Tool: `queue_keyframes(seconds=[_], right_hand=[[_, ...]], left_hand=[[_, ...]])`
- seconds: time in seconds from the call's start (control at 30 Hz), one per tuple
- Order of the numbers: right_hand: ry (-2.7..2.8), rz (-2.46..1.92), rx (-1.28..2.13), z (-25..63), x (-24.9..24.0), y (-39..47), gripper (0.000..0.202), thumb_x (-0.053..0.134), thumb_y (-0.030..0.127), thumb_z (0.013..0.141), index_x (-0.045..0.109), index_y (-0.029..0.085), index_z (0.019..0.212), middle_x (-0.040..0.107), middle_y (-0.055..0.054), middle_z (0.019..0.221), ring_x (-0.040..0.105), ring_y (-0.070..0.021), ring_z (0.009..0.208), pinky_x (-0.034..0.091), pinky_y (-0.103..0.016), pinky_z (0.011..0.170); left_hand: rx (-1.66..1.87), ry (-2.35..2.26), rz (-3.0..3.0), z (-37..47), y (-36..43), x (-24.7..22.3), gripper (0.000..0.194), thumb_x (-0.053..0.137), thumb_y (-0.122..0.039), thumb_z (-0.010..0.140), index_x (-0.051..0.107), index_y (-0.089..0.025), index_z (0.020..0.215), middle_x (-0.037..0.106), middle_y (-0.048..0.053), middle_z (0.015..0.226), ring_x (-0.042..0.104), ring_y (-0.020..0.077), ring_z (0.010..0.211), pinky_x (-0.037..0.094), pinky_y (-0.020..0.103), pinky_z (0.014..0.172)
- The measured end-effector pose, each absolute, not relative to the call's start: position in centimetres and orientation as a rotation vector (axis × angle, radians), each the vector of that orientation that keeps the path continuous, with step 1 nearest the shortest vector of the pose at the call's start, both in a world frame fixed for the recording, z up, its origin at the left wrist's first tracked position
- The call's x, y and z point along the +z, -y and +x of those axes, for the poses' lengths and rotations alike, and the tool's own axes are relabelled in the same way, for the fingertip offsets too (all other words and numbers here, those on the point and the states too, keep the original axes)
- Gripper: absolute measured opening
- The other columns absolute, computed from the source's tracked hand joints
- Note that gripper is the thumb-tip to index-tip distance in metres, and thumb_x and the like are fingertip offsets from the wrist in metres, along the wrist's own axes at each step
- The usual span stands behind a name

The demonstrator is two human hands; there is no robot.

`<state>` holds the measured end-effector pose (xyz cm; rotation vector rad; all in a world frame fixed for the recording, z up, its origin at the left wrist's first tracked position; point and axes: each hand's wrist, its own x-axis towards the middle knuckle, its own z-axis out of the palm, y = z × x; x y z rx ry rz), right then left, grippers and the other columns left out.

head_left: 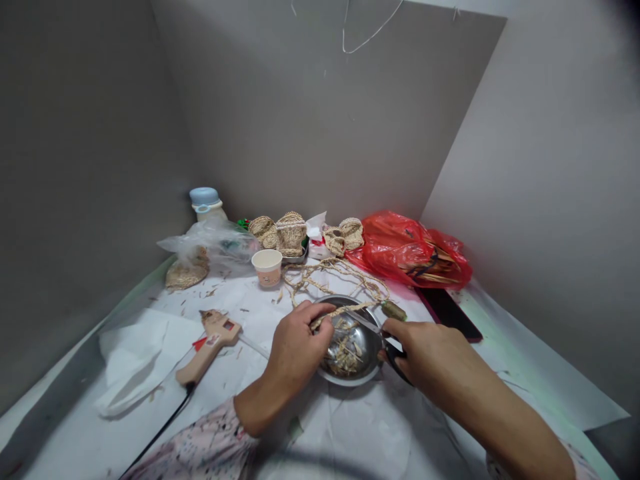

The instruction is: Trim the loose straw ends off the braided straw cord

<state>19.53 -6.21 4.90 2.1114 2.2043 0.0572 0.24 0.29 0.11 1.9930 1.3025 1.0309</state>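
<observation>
A long braided straw cord (pixel 361 280) lies in loops behind a steel bowl (pixel 350 381). One stretch of it comes over the bowl, pinched between the thumb and fingers of my left hand (pixel 303 337). My right hand (pixel 417 347) grips black-handled scissors (pixel 395 361); their blades point left over the bowl, close to the cord. Whether the blades touch the cord cannot be made out. Straw scraps (pixel 346 357) lie inside the bowl.
A glue gun (pixel 207 350) with its cable and white paper (pixel 145 353) lie left. Behind are a paper cup (pixel 267 268), woven straw pieces (pixel 291 232), a plastic bag (pixel 215 240) and a bottle (pixel 204 200). Right are a red bag (pixel 395 247) and a dark phone (pixel 450 313).
</observation>
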Motion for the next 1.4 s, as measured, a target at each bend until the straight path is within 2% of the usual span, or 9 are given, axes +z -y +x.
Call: queue_keyframes(seconds=[0.3, 0.5, 0.77, 1.0, 1.2, 1.4], right_hand=[[-2.192, 2.056, -0.015, 18.9, 5.2, 6.2, 0.016, 0.057, 0.023, 0.078, 0.062, 0.026, 0.093, 0.073, -0.004, 0.082, 0.068, -0.0233, 0.076, 0.023, -0.027, 0.051], [-2.21, 2.036, -0.072, 18.6, 5.0, 6.3, 0.017, 0.055, 0.02, 0.077, 0.063, 0.024, 0.092, 0.073, -0.005, 0.085, 0.068, -0.0236, 0.079, 0.029, -0.027, 0.054], [-2.265, 2.028, -0.046, 18.8, 4.6, 6.4, 0.021, 0.055, 0.018, 0.076, 0.063, 0.023, 0.094, 0.072, -0.006, 0.084, 0.068, -0.0229, 0.077, 0.032, -0.027, 0.056], [-2.242, 2.044, -0.097, 18.4, 5.2, 6.6, 0.019, 0.054, 0.017, 0.078, 0.063, 0.022, 0.093, 0.072, -0.007, 0.084, 0.068, -0.0222, 0.079, 0.031, -0.027, 0.056], [-2.249, 2.031, -0.066, 18.4, 5.1, 6.8, 0.016, 0.054, 0.019, 0.078, 0.063, 0.023, 0.092, 0.072, -0.006, 0.082, 0.068, -0.0222, 0.075, 0.03, -0.027, 0.054], [-2.234, 2.061, -0.102, 18.1, 5.5, 7.0, 0.022, 0.053, 0.012, 0.074, 0.064, 0.022, 0.089, 0.073, -0.005, 0.082, 0.068, -0.0204, 0.074, 0.03, -0.026, 0.054]], left_hand=[[1.089, -1.298, 1.94, 0.3, -0.2, 0.4, 0.022, 0.056, -0.033, 0.083, 0.074, -0.02, 0.086, 0.068, 0.004, 0.083, 0.063, 0.019, 0.08, 0.046, 0.029, 0.075], [1.111, -1.268, 1.922, 0.4, -0.3, 0.3, 0.019, 0.057, -0.028, 0.081, 0.073, -0.019, 0.078, 0.067, 0.003, 0.08, 0.063, 0.0177, 0.077, 0.046, 0.028, 0.071], [1.129, -1.291, 1.85, 0.7, 0.1, 1.1, 0.015, 0.057, -0.024, 0.077, 0.071, -0.019, 0.073, 0.069, 0.002, 0.078, 0.064, 0.0179, 0.074, 0.047, 0.028, 0.069], [1.158, -1.289, 1.861, 0.6, -0.2, 0.8, 0.017, 0.057, -0.028, 0.079, 0.071, -0.019, 0.077, 0.07, 0.003, 0.08, 0.063, 0.0182, 0.076, 0.047, 0.029, 0.072], [1.084, -1.332, 1.774, 0.6, -0.1, 0.8, 0.02, 0.058, -0.032, 0.08, 0.072, -0.018, 0.08, 0.071, 0.001, 0.075, 0.062, 0.017, 0.069, 0.045, 0.026, 0.065], [1.078, -1.335, 1.824, 0.6, 0.0, 0.7, 0.023, 0.057, -0.034, 0.081, 0.073, -0.018, 0.081, 0.071, 0.0, 0.072, 0.061, 0.0166, 0.066, 0.044, 0.026, 0.062]])
